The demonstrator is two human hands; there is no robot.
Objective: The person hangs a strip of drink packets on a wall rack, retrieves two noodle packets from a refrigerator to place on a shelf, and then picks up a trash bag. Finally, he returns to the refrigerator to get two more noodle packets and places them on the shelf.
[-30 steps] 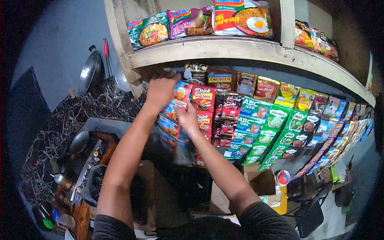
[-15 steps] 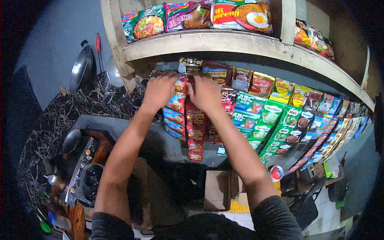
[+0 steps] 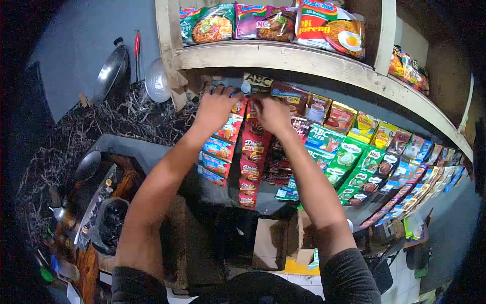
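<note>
In the head view, both arms reach forward and up, since the strips hang from high under the shelf [image 3: 263, 54]. The left hand [image 3: 212, 112] is at the top of the blue strip [image 3: 218, 148], its fingers bent over the upper edge; the thumb is hidden, so I cannot tell whether it is clamped there. The blue strip hangs below this hand, its sachets one under another.

The right hand [image 3: 276, 115] is at the head of the red strip [image 3: 250, 169], fingers curled inward; whether they pinch it, I cannot tell. The red strip drops freely below and to the left of this hand, narrowing toward its lower end. The hands are apart, close beside each other, and a dark gap parts the two strips below them. Working at the top edges probably lets each strip hang straight under its own weight.

Just above the right hand is the ABC packet [image 3: 257, 82]; the brown packet [image 3: 288, 96] is partly behind that hand. To its right hang the green strips [image 3: 349, 158], likely spread side by side so each front shows. Above both hands, noodle packs [image 3: 331, 31] lean face outward on the shelf, seemingly for display.
</note>
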